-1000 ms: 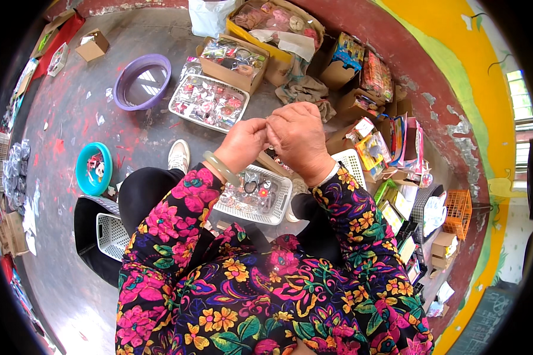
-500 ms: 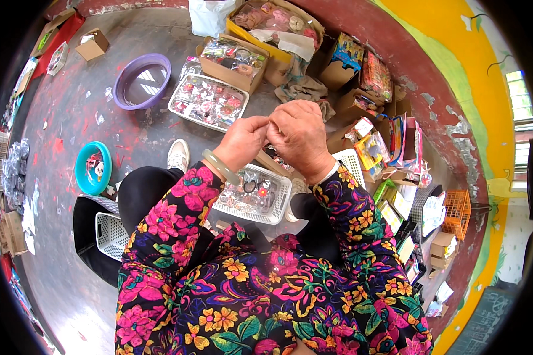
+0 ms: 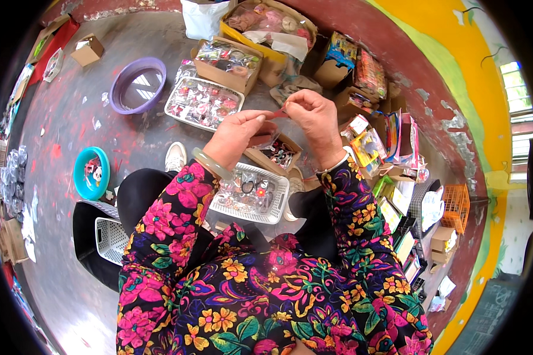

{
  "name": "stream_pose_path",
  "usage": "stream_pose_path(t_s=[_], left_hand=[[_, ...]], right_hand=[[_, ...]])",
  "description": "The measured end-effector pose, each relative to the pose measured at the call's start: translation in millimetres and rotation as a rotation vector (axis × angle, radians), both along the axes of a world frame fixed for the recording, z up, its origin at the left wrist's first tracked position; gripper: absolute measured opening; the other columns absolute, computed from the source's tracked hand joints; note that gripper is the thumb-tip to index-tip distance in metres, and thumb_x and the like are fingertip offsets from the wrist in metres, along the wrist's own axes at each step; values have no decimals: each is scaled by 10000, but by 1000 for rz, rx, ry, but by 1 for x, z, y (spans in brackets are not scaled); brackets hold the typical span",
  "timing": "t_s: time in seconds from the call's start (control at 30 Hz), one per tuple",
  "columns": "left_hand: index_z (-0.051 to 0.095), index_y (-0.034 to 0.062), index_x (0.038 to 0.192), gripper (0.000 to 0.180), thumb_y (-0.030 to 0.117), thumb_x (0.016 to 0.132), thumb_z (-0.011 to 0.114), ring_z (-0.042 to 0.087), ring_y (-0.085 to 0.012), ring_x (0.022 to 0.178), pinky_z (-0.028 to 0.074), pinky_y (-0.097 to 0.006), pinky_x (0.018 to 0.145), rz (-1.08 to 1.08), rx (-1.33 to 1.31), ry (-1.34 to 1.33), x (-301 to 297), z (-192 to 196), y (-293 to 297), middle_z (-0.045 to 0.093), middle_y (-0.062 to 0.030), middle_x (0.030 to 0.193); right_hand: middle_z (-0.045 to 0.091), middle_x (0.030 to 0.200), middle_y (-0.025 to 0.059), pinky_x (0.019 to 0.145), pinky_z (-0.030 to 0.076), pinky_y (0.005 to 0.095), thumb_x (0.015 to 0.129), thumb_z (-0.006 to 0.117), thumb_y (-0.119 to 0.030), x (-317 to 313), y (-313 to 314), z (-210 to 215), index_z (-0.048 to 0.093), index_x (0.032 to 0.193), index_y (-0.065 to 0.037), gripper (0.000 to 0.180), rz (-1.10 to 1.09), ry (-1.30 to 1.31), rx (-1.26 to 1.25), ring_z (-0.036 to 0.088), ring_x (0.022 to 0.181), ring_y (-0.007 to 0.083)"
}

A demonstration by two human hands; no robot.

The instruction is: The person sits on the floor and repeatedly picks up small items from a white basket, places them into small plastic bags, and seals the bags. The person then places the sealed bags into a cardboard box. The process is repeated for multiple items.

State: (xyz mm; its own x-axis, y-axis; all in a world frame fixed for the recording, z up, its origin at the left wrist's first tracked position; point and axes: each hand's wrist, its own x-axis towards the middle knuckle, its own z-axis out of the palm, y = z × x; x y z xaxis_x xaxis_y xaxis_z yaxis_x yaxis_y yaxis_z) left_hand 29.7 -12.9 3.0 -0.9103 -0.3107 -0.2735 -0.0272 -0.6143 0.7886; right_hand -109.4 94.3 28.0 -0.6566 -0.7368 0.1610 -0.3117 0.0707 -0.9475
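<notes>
From the person's head, one wide fisheye view looks steeply down, near the bare left hand (image 3: 234, 139) and bare right hand (image 3: 315, 123), taking in the grey, red-stained floor (image 3: 56, 189).

Left arm (image 3: 175, 216) and right arm (image 3: 361, 216) are reached forward, angled inward. Left hand (image 3: 237, 136) is pointed rightward, thumb laid against index finger, the other fingers partly bent below. Right hand (image 3: 315, 124) is held back up, thumb and index pinched together, remaining fingers curled. Both wrists are raised. Fingertips of both hands are brought near each other, slight gap between.
</notes>
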Motion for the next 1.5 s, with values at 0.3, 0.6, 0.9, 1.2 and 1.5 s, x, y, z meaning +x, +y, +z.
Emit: stream_pose_path(t_s=[0.3, 0.6, 0.9, 1.2, 1.5], left_hand=[[503, -37, 1140, 289, 138, 915, 457, 565, -216, 980, 479, -311, 852, -9, 55, 76, 5, -1, -4, 575, -163, 1052], [492, -55, 1134, 304, 137, 899, 481, 586, -227, 965, 488, -301, 835, -45, 23, 115, -2, -12, 0, 585, -172, 1042], [466, -53, 1178, 323, 129, 911, 461, 570, -224, 1010, 486, -293, 843, -124, -71, -26, -7, -27, 4, 571, -174, 1084], [498, -45, 1142, 287, 123, 913, 456, 593, -206, 949, 501, -284, 809, -124, -99, -101, -10, -33, 15, 591, -162, 1027], [490, -51, 1151, 294, 116, 911, 456, 593, -215, 952, 503, -288, 812, -109, -119, -122, -7, -33, 14, 589, -171, 1035]], right_hand=[[587, 735, -16, 648, 355, 177, 763, 601, -73, -21, 45, 10, 614, 782, -20, 58, -142, -380, -161, 473, 690, 39], [621, 735, 48, 586, 450, 209, 795, 590, -50, -37, 174, 10, 615, 794, 1, 57, -398, -446, -197, 560, 645, 87], [590, 702, -3, 619, 414, 205, 760, 603, -135, -5, 403, -94, 643, 791, -12, 133, -749, -136, 585, 524, 666, 65], [631, 678, 33, 626, 463, 265, 687, 642, -130, 51, 485, -215, 644, 753, -45, 107, -936, -307, 735, 587, 639, 123], [623, 805, 15, 709, 473, 233, 709, 680, -85, 67, 461, -219, 624, 882, -55, 184, -911, -476, 689, 598, 754, 126]])
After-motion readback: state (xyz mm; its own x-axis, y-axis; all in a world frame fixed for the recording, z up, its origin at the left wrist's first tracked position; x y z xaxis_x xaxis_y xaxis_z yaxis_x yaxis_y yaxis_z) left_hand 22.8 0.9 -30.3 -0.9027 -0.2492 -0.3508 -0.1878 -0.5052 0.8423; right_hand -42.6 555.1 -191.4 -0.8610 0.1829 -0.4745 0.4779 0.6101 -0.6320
